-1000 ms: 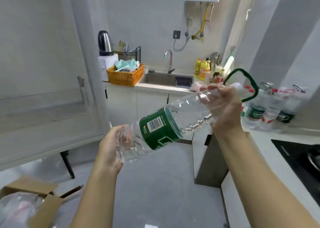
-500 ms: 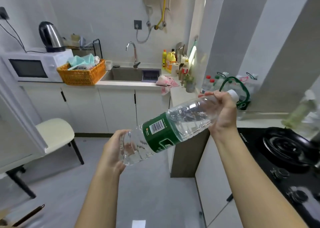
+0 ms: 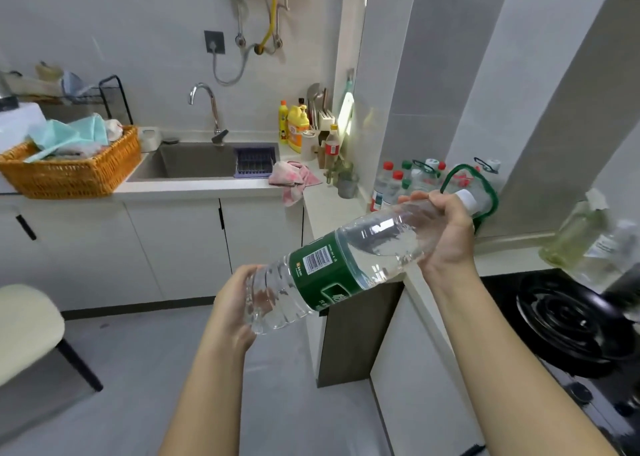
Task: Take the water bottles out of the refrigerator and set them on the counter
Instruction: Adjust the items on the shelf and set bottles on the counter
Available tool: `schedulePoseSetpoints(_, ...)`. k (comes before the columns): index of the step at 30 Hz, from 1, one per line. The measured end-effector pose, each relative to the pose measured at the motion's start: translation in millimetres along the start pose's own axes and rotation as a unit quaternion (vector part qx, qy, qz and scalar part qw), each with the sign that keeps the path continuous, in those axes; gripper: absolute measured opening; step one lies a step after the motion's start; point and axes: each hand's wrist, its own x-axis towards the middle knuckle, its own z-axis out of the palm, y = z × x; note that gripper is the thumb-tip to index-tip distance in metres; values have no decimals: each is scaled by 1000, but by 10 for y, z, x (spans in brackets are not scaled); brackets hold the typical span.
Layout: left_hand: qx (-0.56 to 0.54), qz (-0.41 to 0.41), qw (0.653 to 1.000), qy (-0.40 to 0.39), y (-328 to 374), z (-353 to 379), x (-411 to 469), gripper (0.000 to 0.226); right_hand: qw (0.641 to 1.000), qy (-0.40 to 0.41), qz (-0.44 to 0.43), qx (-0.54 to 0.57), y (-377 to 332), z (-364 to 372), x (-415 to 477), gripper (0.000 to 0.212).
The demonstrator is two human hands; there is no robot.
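Wide view of the kitchen here: the pale counter (image 3: 332,209) wraps round the sink (image 3: 194,161) and runs off to the sink's right. Further right of the sink, nearest us, sits the black stove burner (image 3: 568,320). Left of the sink stands the orange basket (image 3: 69,175), with cloths heaped in it.

Now the action: the water bottle (image 3: 332,275) is up in the air, in front of the sink and to its right, tilted with the cap end higher. It has a green label and a barcode facing us.

Right of the sink, back by the wall, a cluster of bottles (image 3: 398,181) already stands on the counter.

The right hand (image 3: 446,237) is wrapped round the bottle's neck. The left hand (image 3: 232,310) cups and grips its base.

A pink cloth (image 3: 294,178) lies just beside the sink's right edge. The white cap (image 3: 465,199) pokes out past the right hand.
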Motion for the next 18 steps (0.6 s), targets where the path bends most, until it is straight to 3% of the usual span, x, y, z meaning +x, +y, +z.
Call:
schedulePoseSetpoints(8, 7, -80, 995, -55, 281, 194, 1224, 11, 995, 82, -29, -39, 355, 245, 879, 16)
schedulePoseSetpoints(13, 40, -121, 990, -56, 130, 345, 1801, 16, 990, 128, -33, -55, 493, 245, 1235, 6)
schedulePoseSetpoints(16, 108, -112, 988, -25, -64, 497, 2173, 27, 980, 136, -78, -122, 622, 255, 1459, 23)
schedulePoseSetpoints(18, 147, -113, 983, -4, -227, 591, 2439, 34, 970, 139, -86, -178, 747, 239, 1619, 14)
